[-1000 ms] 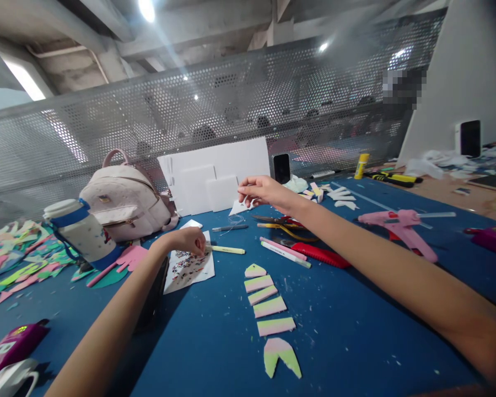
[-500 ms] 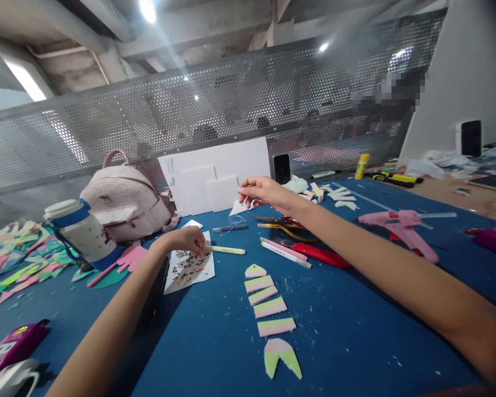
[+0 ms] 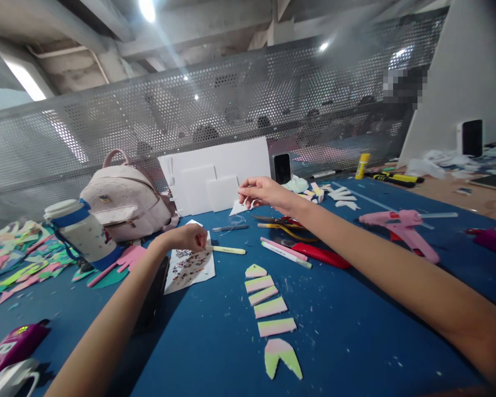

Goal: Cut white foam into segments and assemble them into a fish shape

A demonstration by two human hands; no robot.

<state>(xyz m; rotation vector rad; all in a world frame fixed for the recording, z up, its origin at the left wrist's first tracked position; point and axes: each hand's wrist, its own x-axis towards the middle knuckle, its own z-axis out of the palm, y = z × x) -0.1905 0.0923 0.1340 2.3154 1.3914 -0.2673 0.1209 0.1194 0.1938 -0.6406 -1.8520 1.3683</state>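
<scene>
My left hand (image 3: 188, 237) is curled closed above the far part of a white sheet (image 3: 193, 274) scattered with tiny dark and coloured bits. What its fingertips hold, if anything, is too small to see. My right hand (image 3: 264, 193) hangs in front of the white boards, fingers bent towards the thumb; its grip is too small to make out. Below it a thin clear line (image 3: 236, 221) lies in loops by a dark pen (image 3: 230, 227). A yellow pen (image 3: 229, 250) lies beside my left hand. Nearer me, several pink-and-green foam pieces form a fish-like row, ending in a forked tail (image 3: 281, 353).
Scissors (image 3: 283, 222), a red cutter (image 3: 320, 255) and pink and white pens lie under my right forearm. A pink glue gun (image 3: 409, 223) is at right. At left stand a bottle (image 3: 82, 237) and backpack (image 3: 126, 201); white boards (image 3: 248, 160) stand behind.
My left hand has lifted slightly from the sheet, its fingertips now higher. My right hand stays almost still, and the foam pieces have not moved.
</scene>
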